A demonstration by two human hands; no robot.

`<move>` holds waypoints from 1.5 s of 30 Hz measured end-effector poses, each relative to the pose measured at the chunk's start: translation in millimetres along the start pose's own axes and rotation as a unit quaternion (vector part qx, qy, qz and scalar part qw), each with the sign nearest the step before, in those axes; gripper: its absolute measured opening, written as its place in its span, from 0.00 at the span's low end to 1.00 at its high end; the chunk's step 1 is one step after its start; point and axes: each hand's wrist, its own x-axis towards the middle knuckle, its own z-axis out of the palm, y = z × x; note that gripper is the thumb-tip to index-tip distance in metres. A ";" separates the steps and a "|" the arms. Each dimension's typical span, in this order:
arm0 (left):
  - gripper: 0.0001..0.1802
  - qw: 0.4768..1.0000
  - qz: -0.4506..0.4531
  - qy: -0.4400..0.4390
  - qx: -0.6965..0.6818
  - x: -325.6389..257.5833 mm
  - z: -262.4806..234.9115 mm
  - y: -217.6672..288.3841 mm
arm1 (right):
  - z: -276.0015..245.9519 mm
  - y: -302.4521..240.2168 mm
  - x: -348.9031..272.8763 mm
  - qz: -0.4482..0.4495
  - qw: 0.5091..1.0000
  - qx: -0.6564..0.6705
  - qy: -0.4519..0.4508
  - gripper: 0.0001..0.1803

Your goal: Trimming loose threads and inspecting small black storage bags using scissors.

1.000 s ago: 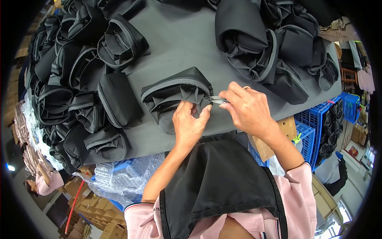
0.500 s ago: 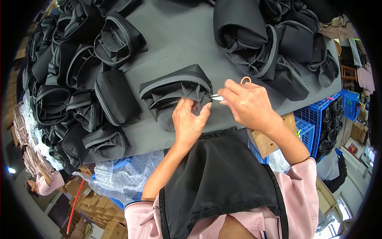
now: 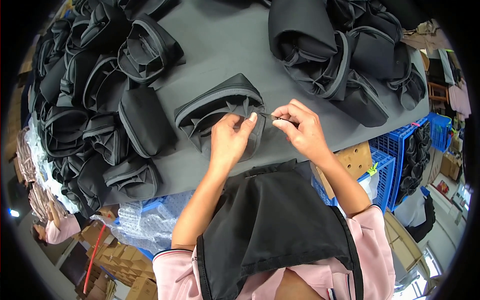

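A black pouch (image 3: pixel 227 89) lies on the grey table in front of me, its zipped mouth open toward me and folded dividers showing inside. My left hand (image 3: pixel 229 139) grips the pouch at the right of its mouth, thumb outside and fingers partly hidden within. Close by on the right, my right hand (image 3: pixel 303 131) is closed round small scissors (image 3: pixel 271 117). Their tip points at the pouch's right edge; whether it touches the fabric I cannot tell. Most of the handle is hidden by my fingers.
Black pouches (image 3: pixel 145 122) are heaped along the table's left side, and another heap of pouches (image 3: pixel 302 30) lies at the far right. Blue crates (image 3: pixel 397 145) and a wooden block with holes (image 3: pixel 356 159) stand beyond the right edge. Clear bubble wrap (image 3: pixel 155 220) hangs below the left edge.
My right hand has turned and drawn slightly down, so the scissors' loop and bright blades no longer show as before. My left hand has shifted slightly left, with its thumb higher on the pouch.
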 end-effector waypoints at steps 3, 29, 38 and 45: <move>0.22 0.996 -0.063 -0.056 0.015 10.9 -3.3 8.3 | -7.1 2.7 -10.6 0.030 0.998 0.032 0.040 0.06; 0.41 0.930 0.214 -0.146 0.260 -18.1 -35.8 35.7 | 39.3 20.9 13.6 0.098 0.966 0.241 -0.006 0.12; 0.25 0.979 0.161 0.002 0.128 -34.9 -19.3 7.1 | 9.8 18.6 43.7 -0.131 0.971 0.026 -0.198 0.09; 0.13 0.973 0.154 -0.003 0.174 -29.8 -11.8 11.9 | -6.7 22.8 57.5 -0.116 0.938 -0.038 -0.325 0.11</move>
